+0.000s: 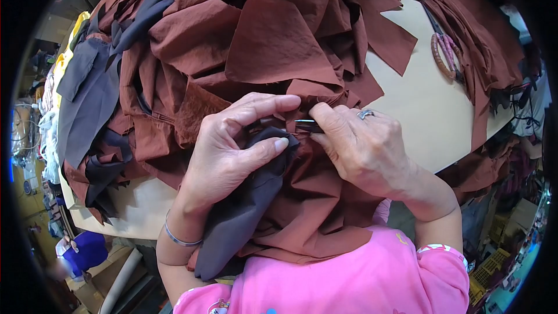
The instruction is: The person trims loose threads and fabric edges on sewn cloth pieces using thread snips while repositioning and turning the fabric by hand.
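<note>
In the head view, my left hand (229, 142) has its thumb pressed on a dark grey cloth piece (241, 215). Its index finger is raised apart from the thumb, and the other fingers are mostly hidden. The grey cloth lies against a rust-brown cloth (314, 209) that spreads down over my lap. My right hand (357, 139), wearing a ring, is closed around what look like small thread snips (304, 121). Their shiny tip points left at the cloth edge between my hands. Most of the tool is hidden in the fist.
A large heap of rust-brown cloth pieces (279, 40) covers much of the pale table (407, 122). Dark grey pieces (87, 104) lie at the left. Scissors with wrapped handles (444, 55) lie at the right, beside clipped brown cloth (476, 40). Another person (81, 253) is at lower left.
</note>
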A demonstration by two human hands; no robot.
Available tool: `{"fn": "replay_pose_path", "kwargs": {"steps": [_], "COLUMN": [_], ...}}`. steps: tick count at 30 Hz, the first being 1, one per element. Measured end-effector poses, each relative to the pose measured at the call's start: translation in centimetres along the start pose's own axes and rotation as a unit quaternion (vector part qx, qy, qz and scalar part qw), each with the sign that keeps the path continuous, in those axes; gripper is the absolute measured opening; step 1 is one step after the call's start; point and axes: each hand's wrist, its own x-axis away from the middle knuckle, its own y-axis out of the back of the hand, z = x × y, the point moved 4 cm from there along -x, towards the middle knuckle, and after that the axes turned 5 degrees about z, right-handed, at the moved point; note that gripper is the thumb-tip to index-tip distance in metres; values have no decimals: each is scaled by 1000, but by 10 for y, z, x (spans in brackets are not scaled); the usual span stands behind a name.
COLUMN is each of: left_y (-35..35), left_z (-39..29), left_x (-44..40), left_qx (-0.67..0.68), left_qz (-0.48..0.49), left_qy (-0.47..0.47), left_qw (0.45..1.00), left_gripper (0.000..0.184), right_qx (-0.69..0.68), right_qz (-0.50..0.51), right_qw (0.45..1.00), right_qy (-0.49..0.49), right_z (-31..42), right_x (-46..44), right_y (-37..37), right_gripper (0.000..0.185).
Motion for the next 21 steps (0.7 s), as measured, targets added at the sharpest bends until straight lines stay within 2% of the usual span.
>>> {"fn": "replay_pose_path", "kwargs": {"steps": [11,21], "left_y": [-1,-3], "left_z": [3,2], "left_x": [-1,-1], "left_qx": [-9,-20], "left_qz": [14,18], "left_qy": [-26,-18], "left_qw": [1000,999], "left_gripper": [40,40], "right_qx": [89,149], "right_qz": [-40,-23], "right_qw": [994,986], "right_qy": [45,78], "right_z": [5,7], "right_x": [0,0], "right_y": [-4,-2], "right_gripper": [26,25]}}
